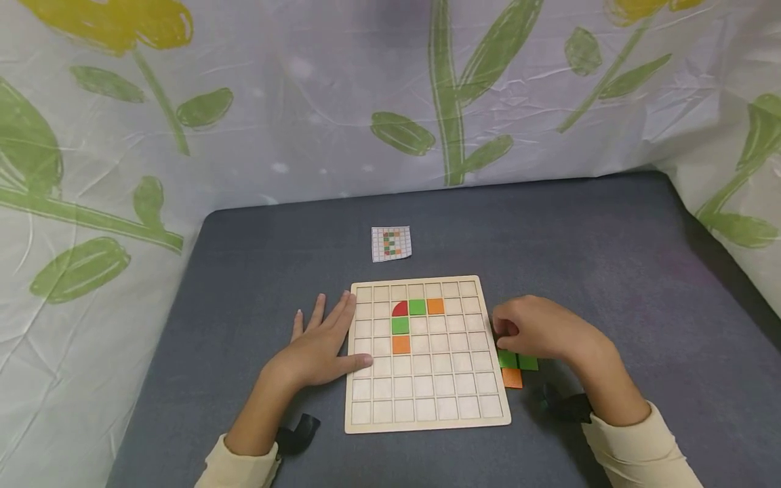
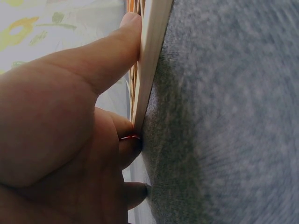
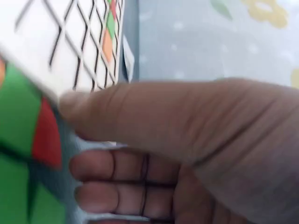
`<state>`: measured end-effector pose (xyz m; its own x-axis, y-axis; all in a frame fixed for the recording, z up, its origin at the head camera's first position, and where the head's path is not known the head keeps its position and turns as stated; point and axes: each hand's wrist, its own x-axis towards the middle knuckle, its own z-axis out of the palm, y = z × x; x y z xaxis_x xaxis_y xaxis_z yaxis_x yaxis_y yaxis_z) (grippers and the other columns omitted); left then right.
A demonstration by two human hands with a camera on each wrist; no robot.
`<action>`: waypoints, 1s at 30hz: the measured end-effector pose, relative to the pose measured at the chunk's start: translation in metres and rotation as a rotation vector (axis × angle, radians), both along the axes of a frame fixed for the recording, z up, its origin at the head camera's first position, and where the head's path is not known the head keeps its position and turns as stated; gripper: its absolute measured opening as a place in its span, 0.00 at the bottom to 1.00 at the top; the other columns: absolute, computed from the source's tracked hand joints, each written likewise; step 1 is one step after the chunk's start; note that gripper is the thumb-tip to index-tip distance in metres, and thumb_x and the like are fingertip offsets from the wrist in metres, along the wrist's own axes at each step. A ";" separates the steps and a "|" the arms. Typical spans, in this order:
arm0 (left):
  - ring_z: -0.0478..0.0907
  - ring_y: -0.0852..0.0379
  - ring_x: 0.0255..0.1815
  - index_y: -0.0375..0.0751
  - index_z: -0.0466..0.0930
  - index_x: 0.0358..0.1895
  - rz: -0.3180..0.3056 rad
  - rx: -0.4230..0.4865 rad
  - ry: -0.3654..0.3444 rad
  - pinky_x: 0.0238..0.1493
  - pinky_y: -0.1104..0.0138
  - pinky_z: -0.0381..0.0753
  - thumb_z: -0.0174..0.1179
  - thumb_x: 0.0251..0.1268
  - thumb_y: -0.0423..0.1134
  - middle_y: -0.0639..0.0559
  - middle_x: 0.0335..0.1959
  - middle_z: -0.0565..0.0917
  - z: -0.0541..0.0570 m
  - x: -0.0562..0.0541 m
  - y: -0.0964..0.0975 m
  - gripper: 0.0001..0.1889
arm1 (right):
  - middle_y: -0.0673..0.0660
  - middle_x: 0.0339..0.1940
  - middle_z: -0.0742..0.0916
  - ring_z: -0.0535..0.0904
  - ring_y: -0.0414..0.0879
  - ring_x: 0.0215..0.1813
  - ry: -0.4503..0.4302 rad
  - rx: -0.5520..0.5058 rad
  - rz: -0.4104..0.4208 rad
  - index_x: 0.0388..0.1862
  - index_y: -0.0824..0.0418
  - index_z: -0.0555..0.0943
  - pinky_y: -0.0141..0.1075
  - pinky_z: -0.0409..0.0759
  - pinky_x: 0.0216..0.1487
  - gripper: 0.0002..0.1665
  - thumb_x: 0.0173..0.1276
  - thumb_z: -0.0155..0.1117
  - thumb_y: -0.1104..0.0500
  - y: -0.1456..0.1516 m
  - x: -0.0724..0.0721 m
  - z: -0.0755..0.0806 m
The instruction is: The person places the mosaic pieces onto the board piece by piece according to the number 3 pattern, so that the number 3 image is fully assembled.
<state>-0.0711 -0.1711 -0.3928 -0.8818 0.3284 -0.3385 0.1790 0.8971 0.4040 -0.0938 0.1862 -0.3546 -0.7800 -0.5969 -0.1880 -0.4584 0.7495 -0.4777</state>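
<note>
A light wooden grid board (image 1: 427,428) lies flat on the table, bearing a red quarter-circle tile (image 1: 400,309), two green square tiles (image 1: 417,308) and two orange ones (image 1: 436,306). Spread along its left edge, my left hand (image 1: 311,356) rests with the thumb on the frame and the fingertips by the side. At the right edge my right hand (image 1: 543,329) hovers with loosely bent fingers above loose tiles, nothing visible in its grasp. Beneath it are green tiles (image 1: 527,362), an orange tile (image 1: 512,378) and, in the right wrist view, a red rounded tile (image 3: 46,135).
Beyond the board lies a small paper card (image 1: 391,244) printed with a coloured grid pattern. The dark grey table (image 1: 293,251) is backed by a white curtain (image 1: 305,102) with painted yellow flowers and green leaves. Black wrist straps (image 1: 299,434) sit at both cuffs.
</note>
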 end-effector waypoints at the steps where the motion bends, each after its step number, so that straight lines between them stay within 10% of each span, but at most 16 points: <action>1: 0.28 0.35 0.80 0.43 0.38 0.82 -0.001 0.000 -0.001 0.69 0.33 0.28 0.65 0.62 0.62 0.46 0.82 0.42 0.000 0.000 0.000 0.57 | 0.44 0.19 0.73 0.66 0.38 0.24 -0.021 0.029 -0.036 0.22 0.52 0.75 0.35 0.66 0.27 0.14 0.57 0.70 0.66 0.005 -0.001 0.001; 10: 0.28 0.35 0.80 0.43 0.39 0.82 0.001 0.003 -0.001 0.69 0.33 0.27 0.65 0.62 0.62 0.46 0.82 0.43 0.000 0.000 0.000 0.57 | 0.51 0.24 0.75 0.68 0.46 0.27 -0.121 0.179 -0.209 0.27 0.58 0.74 0.39 0.65 0.27 0.13 0.45 0.70 0.63 0.026 -0.003 0.000; 30: 0.29 0.36 0.80 0.43 0.39 0.82 0.004 -0.001 0.008 0.69 0.33 0.28 0.66 0.61 0.63 0.46 0.82 0.42 -0.001 0.000 0.000 0.57 | 0.49 0.21 0.71 0.65 0.44 0.25 -0.043 0.158 -0.166 0.23 0.58 0.72 0.38 0.63 0.27 0.12 0.44 0.65 0.70 0.028 -0.010 -0.007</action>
<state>-0.0707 -0.1711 -0.3940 -0.8859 0.3244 -0.3315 0.1784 0.8980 0.4021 -0.1033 0.2145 -0.3615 -0.8542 -0.4216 -0.3043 -0.3043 0.8800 -0.3647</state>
